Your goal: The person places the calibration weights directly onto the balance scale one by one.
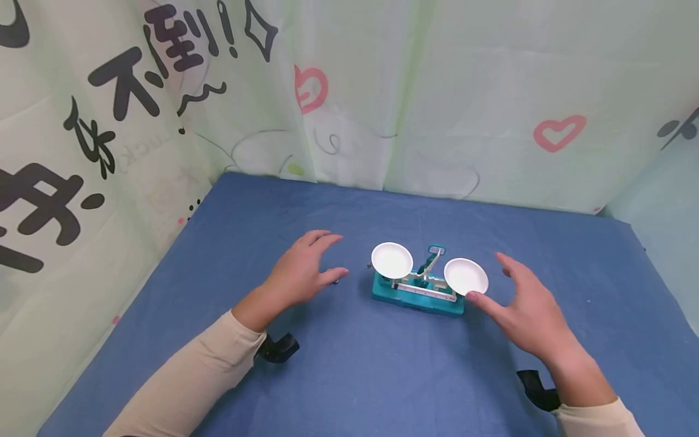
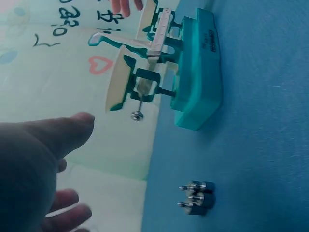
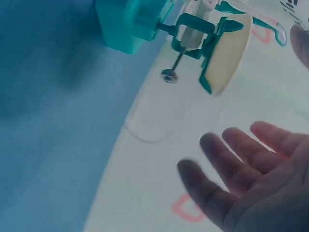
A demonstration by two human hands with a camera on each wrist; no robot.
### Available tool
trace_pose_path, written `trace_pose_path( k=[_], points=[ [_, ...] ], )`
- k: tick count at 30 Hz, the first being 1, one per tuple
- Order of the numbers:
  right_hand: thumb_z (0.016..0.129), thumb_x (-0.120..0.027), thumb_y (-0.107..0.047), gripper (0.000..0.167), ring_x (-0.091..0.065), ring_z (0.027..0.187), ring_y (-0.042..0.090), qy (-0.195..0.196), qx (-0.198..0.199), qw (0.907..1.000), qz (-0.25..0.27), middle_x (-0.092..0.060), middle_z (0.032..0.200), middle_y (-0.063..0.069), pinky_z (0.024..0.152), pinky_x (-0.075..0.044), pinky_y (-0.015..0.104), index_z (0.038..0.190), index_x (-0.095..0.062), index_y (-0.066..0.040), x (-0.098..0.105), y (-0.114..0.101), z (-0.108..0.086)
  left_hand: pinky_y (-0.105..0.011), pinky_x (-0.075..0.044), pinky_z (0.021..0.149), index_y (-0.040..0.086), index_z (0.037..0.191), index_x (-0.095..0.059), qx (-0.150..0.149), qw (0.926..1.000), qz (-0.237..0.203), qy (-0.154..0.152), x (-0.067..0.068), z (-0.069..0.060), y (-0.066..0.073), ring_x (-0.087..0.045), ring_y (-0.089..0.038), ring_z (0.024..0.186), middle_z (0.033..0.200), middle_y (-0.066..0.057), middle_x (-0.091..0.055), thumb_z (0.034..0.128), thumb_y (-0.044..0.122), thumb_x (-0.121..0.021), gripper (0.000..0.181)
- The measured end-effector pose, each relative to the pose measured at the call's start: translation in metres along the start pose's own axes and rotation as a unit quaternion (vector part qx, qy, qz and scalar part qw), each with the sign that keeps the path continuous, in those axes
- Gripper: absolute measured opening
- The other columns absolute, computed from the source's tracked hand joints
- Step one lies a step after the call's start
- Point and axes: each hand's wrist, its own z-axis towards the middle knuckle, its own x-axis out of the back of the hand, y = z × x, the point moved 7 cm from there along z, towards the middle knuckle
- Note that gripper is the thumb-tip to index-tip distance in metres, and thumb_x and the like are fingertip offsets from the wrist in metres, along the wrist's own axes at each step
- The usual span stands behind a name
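A teal balance scale (image 1: 417, 297) stands upright on the blue cloth, with a left white pan (image 1: 392, 260) and a right white pan (image 1: 466, 276). My left hand (image 1: 297, 270) hovers to the left of it, fingers spread and holding nothing. To the scale's right is my right hand (image 1: 526, 309), also empty, its thumb overlapping the right pan's edge in the head view. The right wrist view shows fingers (image 3: 231, 166) apart from the nearer pan (image 3: 229, 58). Several small metal weights (image 2: 198, 198) stand together on the cloth in the left wrist view; my left hand mostly hides them from the head camera.
Blue cloth (image 1: 349, 376) covers the table. A pale curtain (image 1: 480, 109) with black writing and pink hearts hangs behind it and along the left side. A black strap piece (image 1: 278, 349) sticks out at the left wrist, another (image 1: 537, 391) at the right.
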Motion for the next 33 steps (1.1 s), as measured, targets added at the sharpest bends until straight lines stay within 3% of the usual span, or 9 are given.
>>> trace_pose_path(
  k=[7, 11, 14, 19, 21, 29, 33],
  points=[
    [0.093, -0.074, -0.033, 0.084, -0.054, 0.12, 0.047, 0.02, -0.052, 0.9941, 0.092, -0.048, 0.14, 0.03, 0.092, -0.047, 0.059, 0.149, -0.03, 0.01, -0.003, 0.021, -0.011, -0.043, -0.052, 0.09, 0.007, 0.126, -0.068, 0.014, 0.9963, -0.083, 0.016, -0.01, -0.001, -0.014, -0.062, -0.028, 0.11, 0.126, -0.01, -0.063, 0.0886, 0.022, -0.079, 0.042],
    [0.093, -0.074, -0.033, 0.078, -0.057, 0.116, 0.044, 0.007, -0.087, 0.9896, 0.114, -0.053, 0.135, 0.03, 0.078, -0.056, 0.029, 0.145, -0.035, 0.01, -0.012, 0.037, -0.014, -0.042, -0.051, 0.089, 0.004, 0.119, -0.071, 0.013, 0.9959, -0.089, 0.006, -0.017, 0.002, -0.022, -0.063, -0.028, 0.106, 0.117, -0.01, -0.067, 0.0907, 0.018, -0.077, 0.032],
    [0.093, -0.073, -0.034, 0.072, -0.061, 0.111, 0.037, -0.005, -0.109, 0.9847, 0.135, -0.056, 0.132, 0.029, 0.069, -0.047, 0.011, 0.14, -0.04, 0.009, -0.02, 0.046, -0.015, -0.043, -0.051, 0.09, 0.003, 0.117, -0.072, 0.003, 0.9966, -0.082, -0.003, -0.02, 0.004, -0.027, -0.063, -0.027, 0.106, 0.114, -0.01, -0.068, 0.0918, 0.015, -0.075, 0.028],
    [0.094, -0.073, -0.031, 0.063, -0.06, 0.091, -0.003, -0.013, -0.132, 0.975, 0.179, -0.059, 0.127, 0.027, 0.069, -0.048, 0.012, 0.134, -0.046, 0.009, -0.031, 0.056, -0.015, -0.044, -0.049, 0.094, 0.002, 0.116, -0.072, -0.01, 0.997, -0.075, -0.015, -0.025, 0.01, -0.033, -0.064, -0.027, 0.109, 0.115, -0.011, -0.069, 0.0924, 0.011, -0.073, 0.025],
    [0.094, -0.073, -0.029, 0.06, -0.056, 0.084, -0.012, -0.015, -0.136, 0.9708, 0.197, -0.06, 0.125, 0.026, 0.07, -0.049, 0.013, 0.132, -0.048, 0.01, -0.035, 0.059, -0.014, -0.044, -0.048, 0.095, 0.002, 0.116, -0.072, -0.007, 0.9973, -0.07, -0.02, -0.027, 0.013, -0.036, -0.064, -0.028, 0.109, 0.115, -0.011, -0.069, 0.0928, 0.01, -0.072, 0.024],
    [0.094, -0.073, -0.027, 0.06, -0.058, 0.087, -0.007, -0.048, -0.137, 0.9687, 0.201, -0.061, 0.124, 0.027, 0.071, -0.051, 0.015, 0.133, -0.047, 0.011, -0.049, 0.058, -0.008, -0.042, -0.049, 0.094, 0.004, 0.119, -0.07, 0.026, 0.9976, -0.051, -0.039, -0.036, 0.021, -0.045, -0.063, -0.027, 0.11, 0.117, -0.011, -0.068, 0.0939, 0.012, -0.072, 0.027],
    [0.094, -0.073, -0.025, 0.058, -0.064, 0.093, 0.008, -0.065, -0.137, 0.9702, 0.189, -0.063, 0.122, 0.027, 0.07, -0.051, 0.018, 0.131, -0.048, 0.012, -0.054, 0.053, -0.005, -0.041, -0.049, 0.095, 0.004, 0.118, -0.071, 0.029, 0.9969, -0.052, -0.051, -0.041, 0.024, -0.046, -0.063, -0.026, 0.112, 0.117, -0.009, -0.069, 0.0945, 0.011, -0.071, 0.025]
  ],
)
